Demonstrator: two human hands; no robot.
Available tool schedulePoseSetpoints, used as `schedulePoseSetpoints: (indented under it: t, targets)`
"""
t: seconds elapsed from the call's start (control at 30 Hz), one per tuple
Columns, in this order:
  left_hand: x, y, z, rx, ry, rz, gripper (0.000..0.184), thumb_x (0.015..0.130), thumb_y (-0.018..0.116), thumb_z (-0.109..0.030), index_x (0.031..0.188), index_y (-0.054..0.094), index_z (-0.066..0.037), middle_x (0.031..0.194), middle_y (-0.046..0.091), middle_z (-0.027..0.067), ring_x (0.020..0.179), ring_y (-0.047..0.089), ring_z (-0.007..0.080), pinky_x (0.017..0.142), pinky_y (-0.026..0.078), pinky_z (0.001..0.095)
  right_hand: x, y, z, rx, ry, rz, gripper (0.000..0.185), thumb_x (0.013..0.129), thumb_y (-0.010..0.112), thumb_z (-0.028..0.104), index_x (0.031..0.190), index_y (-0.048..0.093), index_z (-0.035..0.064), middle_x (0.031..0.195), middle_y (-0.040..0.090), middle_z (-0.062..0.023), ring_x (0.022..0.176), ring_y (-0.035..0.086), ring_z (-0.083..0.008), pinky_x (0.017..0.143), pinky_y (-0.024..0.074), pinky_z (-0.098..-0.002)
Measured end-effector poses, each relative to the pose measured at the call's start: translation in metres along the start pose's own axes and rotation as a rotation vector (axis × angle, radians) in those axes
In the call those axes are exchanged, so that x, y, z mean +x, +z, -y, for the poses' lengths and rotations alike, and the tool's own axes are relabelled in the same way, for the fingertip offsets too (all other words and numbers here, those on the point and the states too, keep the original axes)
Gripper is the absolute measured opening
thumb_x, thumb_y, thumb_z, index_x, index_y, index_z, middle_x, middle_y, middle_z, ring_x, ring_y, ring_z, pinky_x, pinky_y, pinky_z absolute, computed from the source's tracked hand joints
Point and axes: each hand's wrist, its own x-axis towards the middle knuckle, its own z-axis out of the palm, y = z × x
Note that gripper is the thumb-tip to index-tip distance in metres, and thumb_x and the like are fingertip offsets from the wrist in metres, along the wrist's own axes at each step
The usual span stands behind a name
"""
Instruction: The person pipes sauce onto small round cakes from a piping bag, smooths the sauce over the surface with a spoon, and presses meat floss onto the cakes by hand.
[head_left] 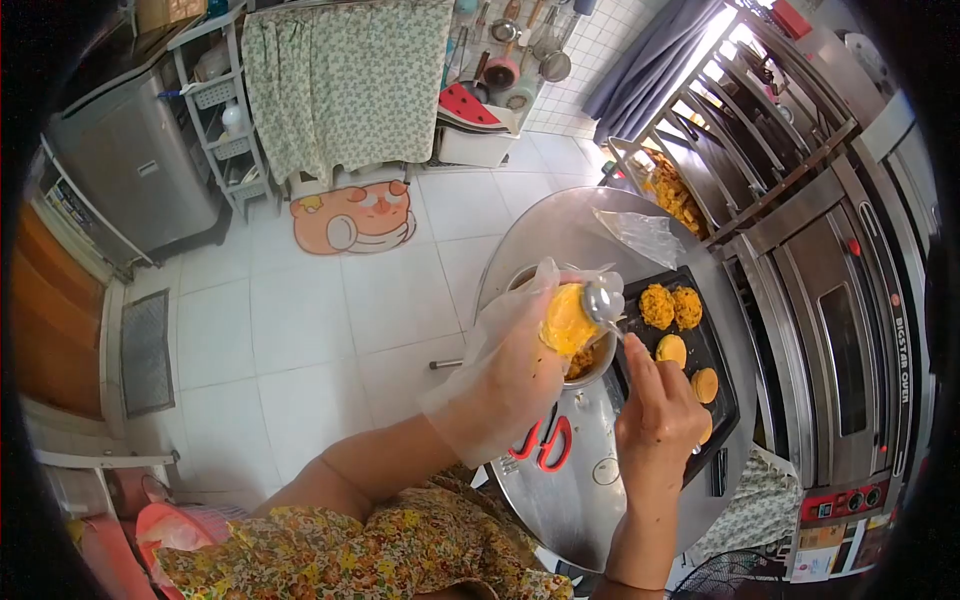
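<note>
My left hand (pixel 515 350), in a clear plastic glove, grips a small round cake (pixel 569 322) with a glossy yellow spread on its face. In my right hand (pixel 660 420), which is bare, is a metal spoon (pixel 601 300); its bowl rests against the upper right of the cake. Below the cake stands a metal bowl (pixel 603 362) holding orange-brown shreds, partly hidden by my left hand. To the right lies a black baking tray (pixel 722 372) with two shred-coated cakes (pixel 657 306) and several plain round cakes (pixel 671 350).
Red-handled scissors (pixel 553 446) lie on the round metal table (pixel 560 510) near me. A clear plastic bag (pixel 645 235) lies at its far side. A steel oven (pixel 845 340) and a tray rack (pixel 745 110) stand close on the right. A pig-shaped mat (pixel 354 218) lies on the tiled floor.
</note>
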Motion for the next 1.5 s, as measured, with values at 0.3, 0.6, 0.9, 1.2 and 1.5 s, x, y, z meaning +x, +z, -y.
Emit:
schedulePoseSetpoints:
  t: [0.3,0.6,0.9,1.2,1.5]
  targets:
    - [-0.004,-0.006,0.035,0.132,0.248,-0.128,0.039,0.093,0.048,0.011,0.131,0.048,0.004,0.121,0.063,0.0149,0.115,0.061,0.0211,0.104,0.046,0.0346,-0.016,-0.003,0.019,0.003,-0.113,0.087,0.048,0.069,0.066,-0.011,0.112,0.074,0.0083,0.071,0.054,-0.0065,0.061,0.057,-0.022,0.052,0.0449,-0.0353]
    - [-0.003,-0.01,0.027,-0.112,0.074,-0.04,0.045,0.09,0.06,0.008,0.132,0.045,0.006,0.124,0.061,0.0174,0.117,0.06,0.0242,0.104,0.048,0.036,-0.03,-0.011,0.002,-0.027,-0.106,0.063,0.053,0.063,0.066,-0.007,0.115,0.073,0.0052,0.079,0.054,-0.0063,0.066,0.056,-0.0221,0.054,0.0455,-0.0342]
    - [-0.006,-0.019,0.022,0.588,0.386,0.007,0.052,0.077,0.077,-0.007,0.121,0.056,0.009,0.126,0.056,0.025,0.114,0.057,0.0406,0.102,0.046,0.0483,-0.028,-0.009,-0.01,-0.077,-0.093,-0.054,0.052,0.066,0.065,-0.011,0.115,0.073,0.0041,0.075,0.054,-0.0089,0.061,0.055,-0.0241,0.052,0.0435,-0.0367]
    - [-0.016,-0.016,0.021,0.797,0.424,-0.035,0.051,0.071,0.074,-0.009,0.118,0.061,0.007,0.127,0.055,0.0269,0.114,0.056,0.0417,0.102,0.046,0.048,-0.018,-0.004,-0.009,-0.108,-0.055,-0.052,0.054,0.066,0.063,-0.013,0.116,0.073,0.0068,0.076,0.056,-0.0087,0.064,0.058,-0.0247,0.053,0.0458,-0.0375]
    - [0.0,-0.008,0.003,0.081,0.154,-0.03,0.033,0.089,0.05,0.003,0.122,0.054,0.007,0.115,0.067,0.0172,0.104,0.066,0.0258,0.099,0.049,0.0361,-0.029,-0.007,0.0,-0.004,-0.047,-0.054,0.055,0.063,0.066,-0.01,0.115,0.074,0.0072,0.077,0.057,-0.0086,0.065,0.059,-0.0241,0.053,0.0459,-0.0355]
